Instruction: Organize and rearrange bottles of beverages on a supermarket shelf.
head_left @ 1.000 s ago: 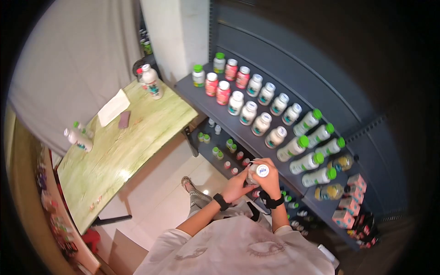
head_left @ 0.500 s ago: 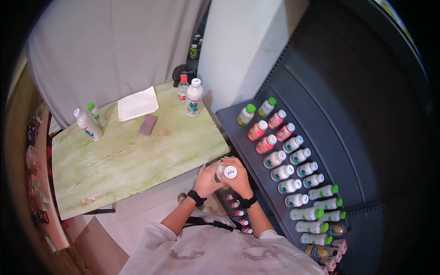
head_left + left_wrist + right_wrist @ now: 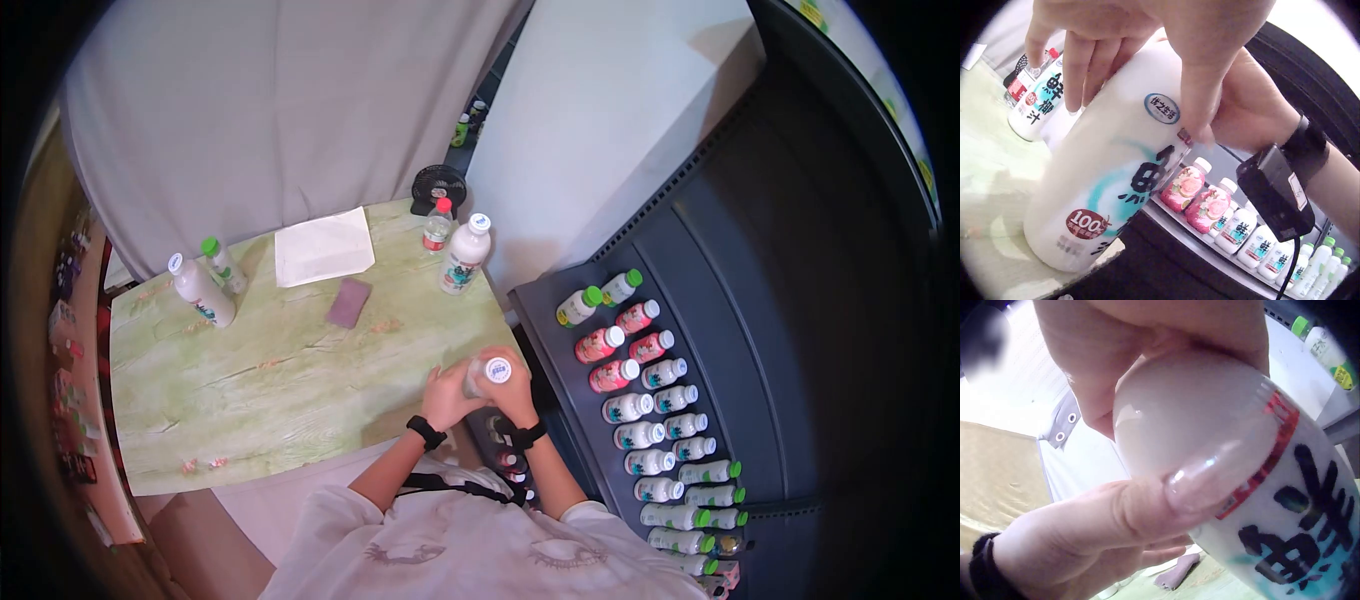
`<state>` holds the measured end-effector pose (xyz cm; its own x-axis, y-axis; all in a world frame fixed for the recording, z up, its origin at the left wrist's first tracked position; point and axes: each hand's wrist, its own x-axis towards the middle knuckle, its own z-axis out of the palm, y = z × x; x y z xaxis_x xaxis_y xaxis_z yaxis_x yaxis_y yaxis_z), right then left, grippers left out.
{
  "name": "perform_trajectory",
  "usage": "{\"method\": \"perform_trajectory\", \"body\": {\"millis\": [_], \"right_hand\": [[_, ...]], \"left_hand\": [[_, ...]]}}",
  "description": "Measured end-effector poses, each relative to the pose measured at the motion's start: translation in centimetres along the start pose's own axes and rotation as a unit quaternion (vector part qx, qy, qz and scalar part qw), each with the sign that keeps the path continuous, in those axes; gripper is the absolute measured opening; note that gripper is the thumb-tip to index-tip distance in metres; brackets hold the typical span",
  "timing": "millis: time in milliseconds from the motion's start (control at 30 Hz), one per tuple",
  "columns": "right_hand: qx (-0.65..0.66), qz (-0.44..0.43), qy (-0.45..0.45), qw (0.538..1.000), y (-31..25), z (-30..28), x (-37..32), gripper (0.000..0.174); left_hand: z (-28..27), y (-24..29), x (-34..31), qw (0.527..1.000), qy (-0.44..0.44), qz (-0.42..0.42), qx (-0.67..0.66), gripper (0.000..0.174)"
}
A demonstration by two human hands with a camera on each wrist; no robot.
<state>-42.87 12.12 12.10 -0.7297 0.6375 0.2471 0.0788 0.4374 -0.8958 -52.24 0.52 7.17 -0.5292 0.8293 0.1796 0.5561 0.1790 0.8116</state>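
Both hands grip a large white coconut juice bottle [image 3: 497, 370], cap up, over the right front corner of the table. My left hand [image 3: 450, 398] wraps it from the left, thumb on the near side and fingers beyond it in the left wrist view. From the right, my right hand [image 3: 515, 398] curls round the shoulder, covering part of it. Black lettering and a red "100%" mark show on the bottle's side [image 3: 1116, 169]. In the right wrist view, the left thumb [image 3: 1191, 487] presses just above the red band of the label.
On the green marbled table [image 3: 250, 400] stand a similar white bottle [image 3: 466, 258], a red-capped bottle [image 3: 437, 225], a small fan [image 3: 438, 188], paper [image 3: 325, 247], a purple cloth [image 3: 349, 303] and two bottles [image 3: 203, 292] at left. Rows of bottles [image 3: 630, 408] fill the dark shelf at right.
The view has swung left from the shelf to the table. Both hands have carried the bottle from beside the shelf to over the table's near right corner, still gripping it.
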Motion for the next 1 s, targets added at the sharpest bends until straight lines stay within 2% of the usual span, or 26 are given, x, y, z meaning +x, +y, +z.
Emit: {"method": "perform_trajectory", "body": {"millis": [67,233,300,400,467,500,600,633,733,767,867,1000], "right_hand": [[0.024,0.055,0.015,0.998,0.5,0.3,1.9,0.026],[0.015,0.086,0.08,0.993,3.8,0.4,6.7,0.021],[0.024,0.097,0.082,0.992,4.3,0.3,8.3,0.021],[0.01,0.107,0.094,0.99,5.0,0.2,9.7,0.021],[0.007,0.117,0.097,0.988,5.2,0.3,10.2,0.019],[0.011,0.113,0.106,0.988,5.1,0.4,9.9,0.021],[0.016,0.08,0.128,0.989,4.4,0.5,7.6,0.024],[0.015,0.057,0.134,0.989,4.2,0.8,6.5,0.023],[-0.004,-0.015,0.154,0.988,3.1,1.5,4.3,0.024],[-0.013,-0.04,0.159,0.986,2.9,1.7,3.9,0.025],[0.033,-0.028,0.189,0.981,3.6,1.7,3.2,0.026],[-0.019,-0.083,0.192,0.978,3.4,1.5,4.5,0.026]], "left_hand": [[0.5,-1.0,1.6,1.0,-0.015,-0.019,-0.008,0.081],[-0.3,-1.3,6.0,0.997,-0.069,-0.035,-0.001,0.081],[-0.7,-1.2,7.7,0.994,-0.1,-0.037,-0.004,0.083],[-1.3,-0.4,9.0,0.992,-0.1,-0.07,0.001,0.073],[-1.7,0.1,9.2,0.989,-0.114,-0.092,-0.011,0.076],[-1.8,0.2,9.3,0.987,-0.12,-0.103,-0.017,0.078],[-0.9,-1.0,7.8,0.997,-0.067,-0.01,-0.031,0.082],[-1.6,-0.5,7.5,0.993,-0.115,-0.032,-0.02,0.085],[-1.9,0.1,6.1,0.992,-0.121,-0.025,-0.037,0.085],[-2.1,0.8,5.9,0.987,-0.132,-0.055,-0.08,0.086],[1.2,-1.6,5.5,0.997,-0.071,0.03,-0.015,0.092],[1.7,-2.0,6.4,0.998,-0.063,0.018,0.0,0.091]]}}
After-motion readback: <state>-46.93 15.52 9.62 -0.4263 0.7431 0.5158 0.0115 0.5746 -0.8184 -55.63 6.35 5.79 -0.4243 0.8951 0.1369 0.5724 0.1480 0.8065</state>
